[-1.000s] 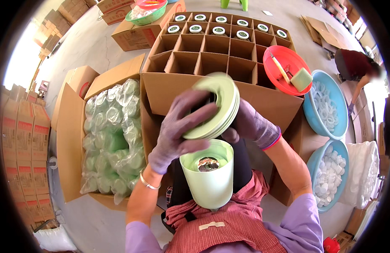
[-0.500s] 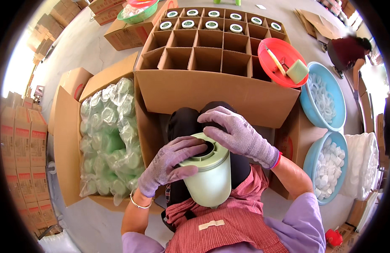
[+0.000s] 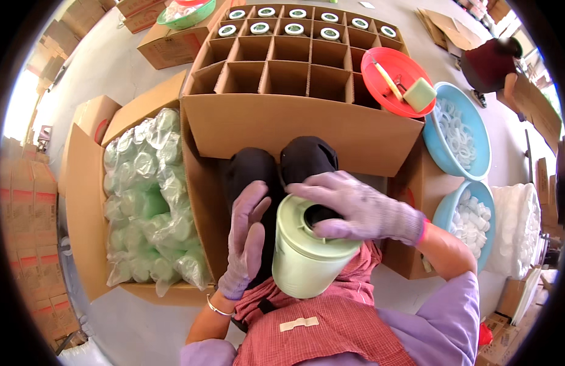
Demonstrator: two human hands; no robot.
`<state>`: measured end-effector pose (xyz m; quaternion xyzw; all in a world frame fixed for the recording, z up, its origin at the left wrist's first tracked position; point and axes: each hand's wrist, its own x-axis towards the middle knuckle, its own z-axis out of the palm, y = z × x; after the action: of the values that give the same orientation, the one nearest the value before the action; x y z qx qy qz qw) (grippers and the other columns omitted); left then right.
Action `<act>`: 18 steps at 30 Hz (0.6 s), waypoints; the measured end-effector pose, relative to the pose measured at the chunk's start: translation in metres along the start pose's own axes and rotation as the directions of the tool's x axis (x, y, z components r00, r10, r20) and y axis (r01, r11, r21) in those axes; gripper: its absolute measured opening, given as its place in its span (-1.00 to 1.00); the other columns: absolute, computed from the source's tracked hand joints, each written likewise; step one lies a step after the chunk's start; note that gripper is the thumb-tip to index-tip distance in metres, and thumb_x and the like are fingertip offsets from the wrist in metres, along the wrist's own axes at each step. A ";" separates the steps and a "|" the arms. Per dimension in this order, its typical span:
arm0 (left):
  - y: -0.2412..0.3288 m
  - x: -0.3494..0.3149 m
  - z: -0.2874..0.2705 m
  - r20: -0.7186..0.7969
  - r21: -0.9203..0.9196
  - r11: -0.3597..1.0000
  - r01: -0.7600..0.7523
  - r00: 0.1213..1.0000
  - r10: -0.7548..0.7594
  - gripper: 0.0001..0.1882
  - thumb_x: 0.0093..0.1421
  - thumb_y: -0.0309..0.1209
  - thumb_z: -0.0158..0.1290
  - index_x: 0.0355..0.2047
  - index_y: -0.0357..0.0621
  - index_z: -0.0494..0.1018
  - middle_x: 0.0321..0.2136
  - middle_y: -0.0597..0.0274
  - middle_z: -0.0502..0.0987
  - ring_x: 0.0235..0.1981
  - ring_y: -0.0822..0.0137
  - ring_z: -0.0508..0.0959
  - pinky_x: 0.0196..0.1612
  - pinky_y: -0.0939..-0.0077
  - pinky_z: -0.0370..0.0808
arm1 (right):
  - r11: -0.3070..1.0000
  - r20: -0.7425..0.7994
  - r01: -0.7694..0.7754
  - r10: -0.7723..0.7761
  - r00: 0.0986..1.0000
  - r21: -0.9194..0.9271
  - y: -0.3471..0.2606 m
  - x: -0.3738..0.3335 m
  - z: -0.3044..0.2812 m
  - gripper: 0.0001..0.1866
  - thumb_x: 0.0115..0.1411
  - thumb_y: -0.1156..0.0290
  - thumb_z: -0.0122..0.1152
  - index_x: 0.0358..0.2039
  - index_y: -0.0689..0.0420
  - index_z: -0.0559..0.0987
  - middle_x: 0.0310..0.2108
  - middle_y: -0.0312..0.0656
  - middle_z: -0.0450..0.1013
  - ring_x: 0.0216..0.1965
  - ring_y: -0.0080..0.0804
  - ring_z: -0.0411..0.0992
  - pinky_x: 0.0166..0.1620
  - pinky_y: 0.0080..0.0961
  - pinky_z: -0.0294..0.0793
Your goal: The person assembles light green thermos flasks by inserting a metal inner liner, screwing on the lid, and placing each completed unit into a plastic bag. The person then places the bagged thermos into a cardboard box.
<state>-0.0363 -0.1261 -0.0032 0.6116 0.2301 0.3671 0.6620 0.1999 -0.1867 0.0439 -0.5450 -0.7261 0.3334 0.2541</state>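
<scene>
Fingers point(image 3: 316, 190) spread over the lid point(image 3: 291, 222), our right hand point(image 3: 368, 210) seems to steady the green canister point(image 3: 307, 274) on our lap point(image 3: 367, 262), our left hand point(image 3: 243, 244) just beside it, fingers apart and holding nothing, while the divided carton point(image 3: 307, 128) stands handily ahead, grey floor point(image 3: 124, 64) around, a worker point(image 3: 490, 67) bending at far right.

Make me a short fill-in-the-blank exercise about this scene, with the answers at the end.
The person's ___ hand partly covers the top of the green container.
A bracelet circles the person's ___ wrist.
The tub of white rings is coloured ___.
The bowl at the divided carton's corner is coloured ___.
Missing words: right; left; blue; red.
</scene>
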 end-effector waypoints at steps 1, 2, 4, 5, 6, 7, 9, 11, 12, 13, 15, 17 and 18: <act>-0.025 -0.011 0.000 -0.078 -0.090 0.992 0.093 0.992 -0.100 -0.43 0.47 -0.23 -0.24 0.36 -0.32 0.05 0.27 0.01 0.27 0.32 0.21 0.24 0.37 0.27 0.13 | 0.992 -0.011 -0.082 0.082 0.997 -0.096 -0.010 -0.018 -0.017 -0.30 0.25 -0.20 0.06 0.11 0.18 0.47 -0.02 0.12 0.45 0.01 0.03 0.43 0.07 -0.16 0.42; -0.032 -0.019 0.003 -0.074 -0.130 0.964 0.234 0.967 -0.244 -0.45 0.44 -0.28 -0.17 0.33 -0.33 0.11 0.23 0.03 0.30 0.29 0.26 0.25 0.35 0.38 0.14 | 0.956 0.049 -0.250 0.260 0.964 -0.150 -0.015 -0.034 -0.029 -0.36 0.24 -0.20 0.07 -0.05 0.18 0.55 -0.16 0.10 0.49 -0.11 0.02 0.48 -0.03 -0.16 0.46; -0.042 -0.031 0.009 0.028 -0.051 0.914 0.403 0.915 -0.402 -0.48 0.40 -0.31 -0.07 0.27 -0.36 0.22 0.14 0.09 0.39 0.19 0.38 0.34 0.24 0.57 0.25 | 0.827 0.119 -0.484 0.532 0.838 -0.287 -0.018 -0.065 -0.040 -0.48 0.20 -0.09 0.18 -0.33 0.22 0.60 -0.49 -0.01 0.51 -0.36 -0.03 0.53 -0.27 -0.22 0.49; -0.048 -0.029 0.011 0.060 -0.134 0.804 0.579 0.815 -0.577 -0.52 0.40 -0.29 -0.05 0.21 -0.36 0.29 0.03 0.15 0.47 0.05 0.43 0.43 0.11 0.60 0.36 | 0.828 0.214 -0.481 0.545 0.810 -0.290 -0.019 -0.073 -0.040 -0.49 0.18 -0.08 0.21 -0.36 0.21 0.61 -0.50 -0.02 0.51 -0.37 -0.04 0.53 -0.28 -0.22 0.49; -0.047 -0.025 0.009 0.079 -0.020 0.862 0.507 0.860 -0.504 -0.53 0.39 -0.27 -0.04 0.18 -0.36 0.32 -0.01 0.18 0.49 -0.01 0.45 0.46 0.05 0.61 0.40 | 0.826 0.295 -0.485 0.558 0.775 -0.287 -0.022 -0.081 -0.039 -0.50 0.16 -0.07 0.24 -0.39 0.20 0.61 -0.52 -0.03 0.50 -0.38 -0.05 0.53 -0.28 -0.22 0.49; -0.049 -0.022 0.006 0.106 -0.089 0.812 0.576 0.817 -0.567 -0.54 0.39 -0.24 -0.03 0.14 -0.35 0.34 -0.05 0.20 0.51 -0.06 0.47 0.48 0.00 0.61 0.43 | 0.824 0.374 -0.490 0.565 0.735 -0.284 -0.025 -0.089 -0.037 -0.51 0.13 -0.07 0.27 -0.42 0.19 0.62 -0.54 -0.04 0.50 -0.38 -0.06 0.53 -0.29 -0.22 0.49; -0.051 -0.018 -0.001 0.188 -0.169 0.763 0.624 0.780 -0.597 -0.55 0.39 -0.20 -0.03 0.11 -0.32 0.37 -0.11 0.25 0.54 -0.11 0.50 0.51 -0.06 0.61 0.47 | 0.858 0.017 -0.370 0.402 0.916 -0.357 -0.025 -0.090 -0.022 -0.47 0.09 -0.18 0.27 -0.44 0.12 0.62 -0.48 -0.05 0.47 -0.42 -0.04 0.49 -0.31 -0.20 0.50; -0.046 -0.022 -0.009 0.250 -0.180 0.751 0.635 0.768 -0.590 -0.55 0.39 -0.21 -0.04 0.13 -0.29 0.37 -0.11 0.27 0.55 -0.10 0.52 0.51 -0.03 0.59 0.46 | 0.902 -0.195 -0.236 0.174 0.965 -0.361 -0.010 -0.087 -0.023 -0.49 -0.02 -0.09 0.41 -0.35 0.14 0.60 -0.31 -0.07 0.46 -0.26 -0.06 0.47 -0.14 -0.21 0.49; -0.043 -0.025 -0.011 0.261 -0.118 0.788 0.605 0.784 -0.563 -0.56 0.39 -0.22 -0.05 0.13 -0.29 0.37 -0.10 0.27 0.54 -0.10 0.50 0.52 -0.02 0.58 0.46 | 0.932 -0.224 -0.195 0.128 0.966 -0.304 -0.003 -0.087 -0.023 -0.45 -0.11 0.00 0.50 -0.30 0.19 0.57 -0.16 -0.05 0.43 -0.11 -0.06 0.43 -0.01 -0.21 0.42; -0.040 -0.027 -0.013 0.274 -0.056 0.820 0.569 0.799 -0.536 -0.57 0.40 -0.23 -0.07 0.14 -0.28 0.37 -0.09 0.26 0.54 -0.09 0.49 0.52 0.00 0.58 0.45 | 0.944 -0.219 -0.127 0.061 0.974 -0.304 0.005 -0.090 -0.024 -0.46 -0.12 0.01 0.51 -0.31 0.19 0.57 -0.15 -0.06 0.43 -0.11 -0.07 0.43 0.00 -0.21 0.42; -0.032 -0.031 -0.011 0.268 -0.020 0.845 0.534 0.817 -0.510 -0.58 0.41 -0.25 -0.09 0.14 -0.28 0.36 -0.06 0.25 0.53 -0.07 0.47 0.52 0.03 0.56 0.45 | 0.953 -0.202 0.009 -0.074 0.977 -0.302 0.019 -0.098 -0.027 -0.47 -0.14 0.03 0.53 -0.33 0.18 0.57 -0.12 -0.07 0.43 -0.09 -0.08 0.42 0.02 -0.22 0.40; -0.030 -0.035 -0.005 0.238 -0.041 0.852 0.522 0.833 -0.499 -0.59 0.41 -0.28 -0.11 0.15 -0.29 0.35 -0.03 0.22 0.51 -0.05 0.45 0.51 0.05 0.55 0.44 | 0.966 -0.131 0.097 -0.131 0.983 -0.241 0.027 -0.105 -0.026 -0.48 -0.13 -0.03 0.52 -0.47 0.18 0.55 -0.22 -0.11 0.46 -0.15 -0.11 0.44 -0.06 -0.25 0.43; -0.033 -0.038 -0.003 0.227 -0.039 0.862 0.506 0.844 -0.486 -0.59 0.41 -0.29 -0.12 0.16 -0.29 0.34 -0.01 0.21 0.50 -0.04 0.44 0.51 0.06 0.54 0.43 | 0.985 -0.079 0.091 -0.103 0.992 -0.147 0.031 -0.110 -0.024 -0.47 -0.12 -0.06 0.52 -0.50 0.17 0.54 -0.25 -0.12 0.47 -0.17 -0.11 0.44 -0.08 -0.26 0.43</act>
<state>-0.0561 -0.1528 -0.0411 0.5335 0.2914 0.1278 0.7837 0.2671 -0.2816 0.0354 -0.5397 -0.7622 0.2439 0.2613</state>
